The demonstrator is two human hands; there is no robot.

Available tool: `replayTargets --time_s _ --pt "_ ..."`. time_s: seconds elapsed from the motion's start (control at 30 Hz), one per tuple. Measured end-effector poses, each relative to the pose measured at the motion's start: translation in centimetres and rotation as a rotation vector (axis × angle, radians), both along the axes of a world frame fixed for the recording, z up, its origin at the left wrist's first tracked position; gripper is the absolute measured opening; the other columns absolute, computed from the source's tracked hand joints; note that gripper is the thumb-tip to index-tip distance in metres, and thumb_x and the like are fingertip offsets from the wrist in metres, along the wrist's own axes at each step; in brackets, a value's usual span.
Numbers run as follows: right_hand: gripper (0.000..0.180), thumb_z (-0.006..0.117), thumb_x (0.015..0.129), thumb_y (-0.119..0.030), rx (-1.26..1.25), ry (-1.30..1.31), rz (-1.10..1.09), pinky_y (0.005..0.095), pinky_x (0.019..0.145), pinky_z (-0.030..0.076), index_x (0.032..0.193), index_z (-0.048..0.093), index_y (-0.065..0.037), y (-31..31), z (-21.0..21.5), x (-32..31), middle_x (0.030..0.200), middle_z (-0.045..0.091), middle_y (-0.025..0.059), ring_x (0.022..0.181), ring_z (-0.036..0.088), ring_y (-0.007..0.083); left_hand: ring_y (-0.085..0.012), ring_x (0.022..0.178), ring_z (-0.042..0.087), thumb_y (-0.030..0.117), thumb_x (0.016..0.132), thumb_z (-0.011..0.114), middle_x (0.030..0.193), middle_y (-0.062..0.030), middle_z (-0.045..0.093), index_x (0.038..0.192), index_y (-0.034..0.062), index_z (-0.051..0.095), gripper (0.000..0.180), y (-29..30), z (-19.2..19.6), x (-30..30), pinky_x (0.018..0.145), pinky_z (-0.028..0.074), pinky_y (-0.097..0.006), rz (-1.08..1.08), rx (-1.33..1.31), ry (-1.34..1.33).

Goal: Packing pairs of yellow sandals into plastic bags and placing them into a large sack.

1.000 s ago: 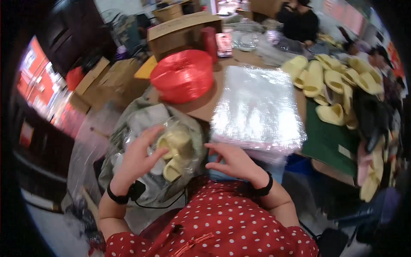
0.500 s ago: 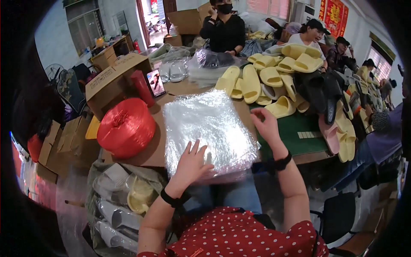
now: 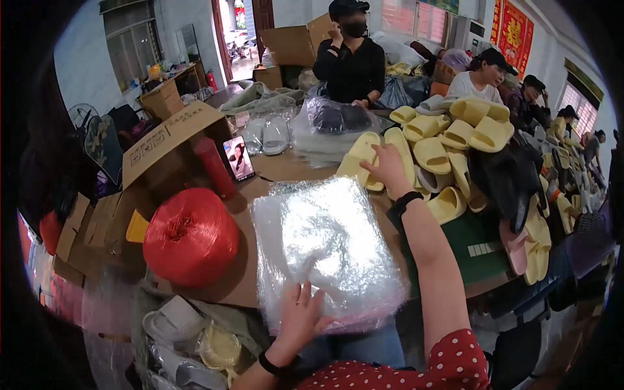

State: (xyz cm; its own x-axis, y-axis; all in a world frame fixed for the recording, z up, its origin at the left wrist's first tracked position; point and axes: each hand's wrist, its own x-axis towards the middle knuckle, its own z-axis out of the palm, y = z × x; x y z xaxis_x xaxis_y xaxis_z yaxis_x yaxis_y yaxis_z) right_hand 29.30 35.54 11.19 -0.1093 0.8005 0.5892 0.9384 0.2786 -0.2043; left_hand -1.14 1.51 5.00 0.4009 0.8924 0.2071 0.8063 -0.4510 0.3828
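Note:
A stack of clear plastic bags (image 3: 325, 234) lies in front of me and shines in the light. My left hand (image 3: 300, 318) rests on its near edge, fingers spread, holding nothing. Beyond the stack's far right corner, my right hand (image 3: 388, 168) is stretched over a yellow slipper (image 3: 356, 159), with a second yellow slipper (image 3: 399, 148) just behind it. Its thumb and fingers are apart; whether they touch the slippers I cannot tell. More yellow slippers (image 3: 432, 156) are heaped to the right of that hand.
A red roll of plastic twine (image 3: 190, 237), a red cylinder (image 3: 216, 168) and a propped phone (image 3: 238, 158) stand left. Bagged slippers (image 3: 275, 135) lie at the back. An open sack (image 3: 244, 322) holds wrapped slippers below left. A person in black (image 3: 351, 71) stands across the table.
My right hand has moved forward from beside the stack to the yellow slippers. My left hand has shifted toward the stack's near edge. The whole view has tilted upward.

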Motion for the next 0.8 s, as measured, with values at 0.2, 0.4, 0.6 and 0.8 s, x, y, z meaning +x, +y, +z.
replayTargets --time_s 0.2,0.4,0.6,0.8 --pt "0.078 0.06 0.077 -0.07 -0.184 -0.15 -0.144 0.056 0.114 0.018 0.127 0.061 -0.01 1.9 -1.2 -3.2 0.13 0.053 0.0253 0.129 0.042 0.0439 -0.0531 0.13 0.039 0.047 0.081 0.072 0.138 -0.0344 0.044 0.134 0.0041 0.05 0.071 0.2 -1.5 -0.1 0.108 0.035 -0.053 -0.023 0.0 0.018" --pt "0.074 0.057 0.08 -0.07 -0.481 -0.255 -0.349 0.0532 0.092 0.042 0.116 0.062 -0.006 0.7 -0.4 -3.2 0.105 0.068 0.0203 0.103 0.063 0.0398 -0.0532 0.13 0.039 0.047 0.081 0.072 0.137 -0.0349 0.045 0.136 0.005 0.05 0.072 0.2 -0.1 0.1 0.108 0.035 -0.053 0.005 0.013 0.024" --pt "0.049 0.062 0.086 -0.048 -0.387 0.0 -0.115 0.0484 0.083 0.049 0.111 0.057 -0.005 -2.4 -2.5 -1.0 0.094 0.069 0.02 0.093 0.066 0.0374 -0.0532 0.129 0.038 0.04 0.08 0.074 0.14 -0.0315 0.042 0.136 0.0062 0.051 0.069 -0.1 -0.4 0.3 0.107 0.035 -0.055 0.014 0.003 -0.046" --pt "0.03 0.06 0.089 -0.03 -0.145 -0.055 -0.151 0.0482 0.07 0.051 0.107 0.055 -0.007 -7.2 -2.4 1.4 0.085 0.069 0.0179 0.08 0.066 0.0361 -0.0514 0.132 0.036 0.044 0.081 0.072 0.143 -0.031 0.041 0.136 0.0075 0.05 0.07 0.1 -1.2 0.3 0.109 0.034 -0.052 0.005 0.029 -0.018"
